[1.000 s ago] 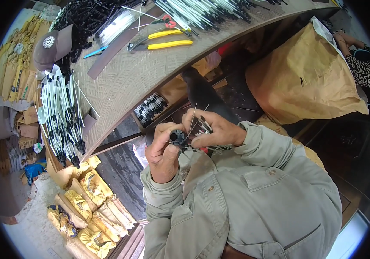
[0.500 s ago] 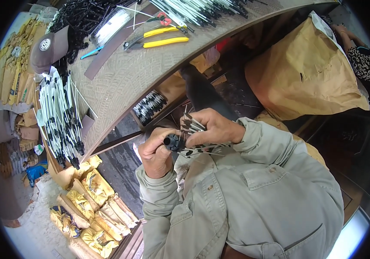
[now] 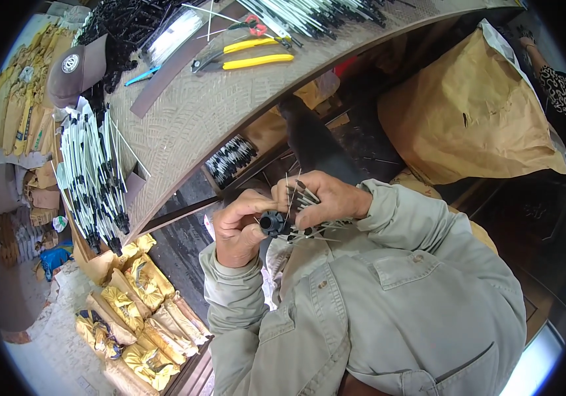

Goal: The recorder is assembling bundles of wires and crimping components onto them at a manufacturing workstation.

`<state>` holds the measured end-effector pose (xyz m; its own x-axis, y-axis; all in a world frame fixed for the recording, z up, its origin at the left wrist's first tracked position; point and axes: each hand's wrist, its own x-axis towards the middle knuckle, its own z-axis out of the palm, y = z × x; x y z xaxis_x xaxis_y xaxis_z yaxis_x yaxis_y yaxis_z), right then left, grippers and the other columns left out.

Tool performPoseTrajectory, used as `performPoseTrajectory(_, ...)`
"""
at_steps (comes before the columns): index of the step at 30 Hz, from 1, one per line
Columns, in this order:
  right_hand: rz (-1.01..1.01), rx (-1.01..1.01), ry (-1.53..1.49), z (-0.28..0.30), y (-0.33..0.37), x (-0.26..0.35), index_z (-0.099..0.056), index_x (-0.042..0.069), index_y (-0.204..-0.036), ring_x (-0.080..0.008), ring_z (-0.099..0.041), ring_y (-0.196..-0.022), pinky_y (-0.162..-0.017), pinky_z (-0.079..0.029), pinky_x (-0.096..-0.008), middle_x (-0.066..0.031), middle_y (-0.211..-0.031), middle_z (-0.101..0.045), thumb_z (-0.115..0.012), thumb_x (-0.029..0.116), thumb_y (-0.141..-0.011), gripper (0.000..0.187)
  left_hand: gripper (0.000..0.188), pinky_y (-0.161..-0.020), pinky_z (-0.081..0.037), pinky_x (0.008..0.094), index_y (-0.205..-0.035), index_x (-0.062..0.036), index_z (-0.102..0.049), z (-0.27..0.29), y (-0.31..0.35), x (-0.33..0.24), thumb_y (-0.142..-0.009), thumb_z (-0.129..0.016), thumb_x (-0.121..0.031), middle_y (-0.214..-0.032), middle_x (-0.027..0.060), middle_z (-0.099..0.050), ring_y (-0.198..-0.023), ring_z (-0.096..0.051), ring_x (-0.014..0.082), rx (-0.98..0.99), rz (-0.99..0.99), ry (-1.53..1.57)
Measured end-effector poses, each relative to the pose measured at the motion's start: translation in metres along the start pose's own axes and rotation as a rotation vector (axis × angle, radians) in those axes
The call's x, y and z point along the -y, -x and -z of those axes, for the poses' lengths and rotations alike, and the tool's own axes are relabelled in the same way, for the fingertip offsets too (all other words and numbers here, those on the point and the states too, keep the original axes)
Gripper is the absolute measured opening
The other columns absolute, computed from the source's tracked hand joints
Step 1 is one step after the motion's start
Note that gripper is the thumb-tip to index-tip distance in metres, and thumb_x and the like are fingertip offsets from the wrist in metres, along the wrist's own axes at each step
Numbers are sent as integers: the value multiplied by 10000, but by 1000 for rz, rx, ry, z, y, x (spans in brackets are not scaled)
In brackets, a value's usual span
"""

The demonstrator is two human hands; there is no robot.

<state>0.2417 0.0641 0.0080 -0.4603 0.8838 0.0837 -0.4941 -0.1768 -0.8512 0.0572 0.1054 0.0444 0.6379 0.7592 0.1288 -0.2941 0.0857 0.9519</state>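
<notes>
1. Pinching a hollow black round part (image 3: 273,225): L hand (image 3: 235,228), narrow grip, thumb + curled fingers on it, hollow end facing up twd camera.
2. R hand (image 3: 330,198) wraps a bunch of thin rods (image 3: 307,194), pale w/ dark ends; they stick out btwn thumb & fingers, just beside the part. Whether L & R fingertips touch: can't tell.
3. Step, my guess: close two-handed work btwn rods & part. Next move prob. calls for a steady L pinch + R fingertips handling a single rod w/o dropping the rest.
4. Well beyond the fingertips: yellow-handled pliers (image 3: 258,64) on the worktable (image 3: 210,109). Well left of L fingers: rod heap (image 3: 95,178).
5. Writing: cap (image 3: 77,71), far up-left of L fingers, has a round pale badge; too small to read reliably.
</notes>
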Motion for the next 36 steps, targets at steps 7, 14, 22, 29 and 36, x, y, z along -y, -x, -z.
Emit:
performPoseTrajectory(7, 109, -18, 92, -4, 3, 3, -507, 48, -851, -46, -427, -682, -602, -371, -232, 41, -712, -488, -710, 215, -758, 279, 259, -720, -468, 267, -909, 3, -577, -6, 3, 5, -738, -698, -149, -845, 155, -611, -769, -580, 191, -83, -5, 69)
performPoseTrajectory(14, 10, 27, 89, 1, 1, 11, -537, 24, -831, -98, -473, -794, -696, -391, -246, -18, -855, -507, -734, 204, -729, 286, 200, -711, -457, 297, -863, 31, -637, 0, -6, 3, -743, -680, -122, -843, 152, -631, -756, -572, 203, 17, -61, 0)
performPoseTrajectory(22, 131, 306, 371, 9, 0, 24, -602, 21, -1004, -188, -547, -955, -867, -404, -320, -74, -1004, -596, -714, 133, -684, 358, 294, -948, -300, 450, -892, -64, -705, 7, -33, -17, -746, -688, -318, -974, 83, -604, -1042, -457, 312, 447, -204, -218)
performPoseTrajectory(29, 284, -307, 544, -10, 44, 52, -506, -30, -1033, -153, -493, -883, -777, -394, -278, -88, -990, -488, -622, 343, -788, 461, 373, -980, -261, 427, -1116, -86, -595, -50, -34, -36, -816, -626, -305, -1122, 78, -556, -1112, -434, 276, 9, -505, -384)
performPoseTrajectory(36, 337, -434, 599, -27, 29, 24, -482, -35, -858, -190, -487, -907, -780, -390, -298, -152, -1057, -489, -589, 269, -842, 322, 377, -1034, -120, 454, -1086, -84, -614, -64, 2, -23, -730, -623, -209, -1055, 50, -615, -1145, -440, 257, -243, -261, -576)
